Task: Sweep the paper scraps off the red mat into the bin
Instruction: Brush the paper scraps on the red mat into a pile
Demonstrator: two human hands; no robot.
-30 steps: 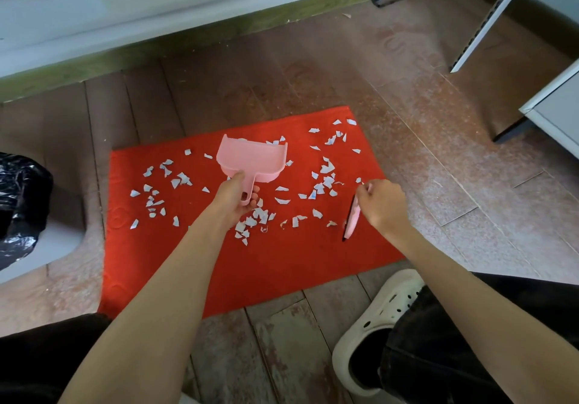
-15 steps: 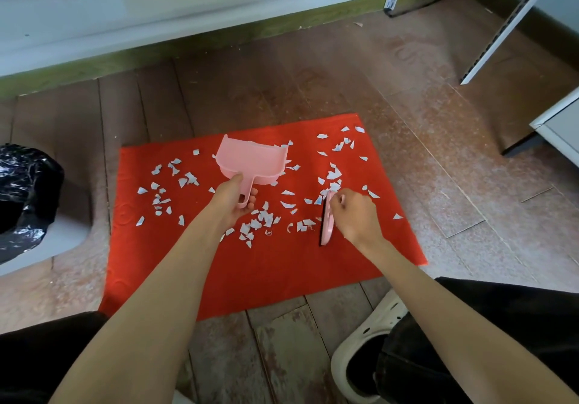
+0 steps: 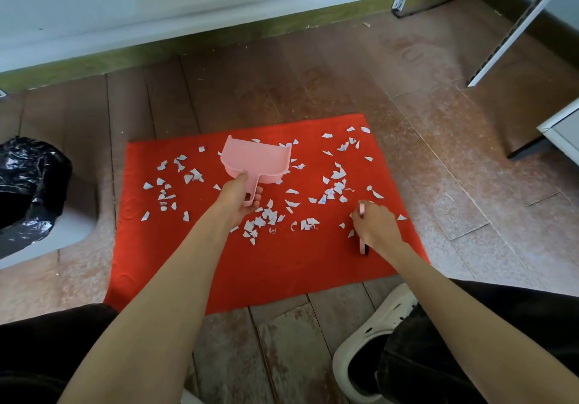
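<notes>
- Step: early gathering, I'd say. Paper scraps point(image 3: 333, 189) lie scattered over most of the red mat point(image 3: 282, 272), and none show on the dustpan point(image 3: 255, 160).
- L hand point(image 3: 236, 198): fingers wrapped round the dustpan handle. The pan sits over the far-middle of the mat, mouth pointing away from you.
- R hand point(image 3: 376, 226): clamped on a small brush point(image 3: 363, 247), low over the mat's right side w/ scraps just beside it. Hands are well apart.
- Bin point(image 3: 69, 231): on the floor left of the mat, not touching it, w/ a black liner point(image 3: 28, 178).
- Next move, my guess: brush the right-side scraps in toward the middle to make one pile. Then turn the pan so its lip faces that pile and lies flat on the mat.
- Keep strokes short & light. Scraps look flimsy, and a few sit near the right edge, so they could skip onto the floor.
- The left-hand scatter needs its own pass before you carry anything to the bin.
- Hard to see: the brush is mostly under your R hand, w/ only a pink tip and a dark end showing. Can't tell if the bristles touch the mat.
- Can't tell if the pan lip rests on the mat or is held just above it.
- Pan, L hand and forearm may cover more scraps.
- The bin is cut off by the frame edge, so its inside isn't visible.
</notes>
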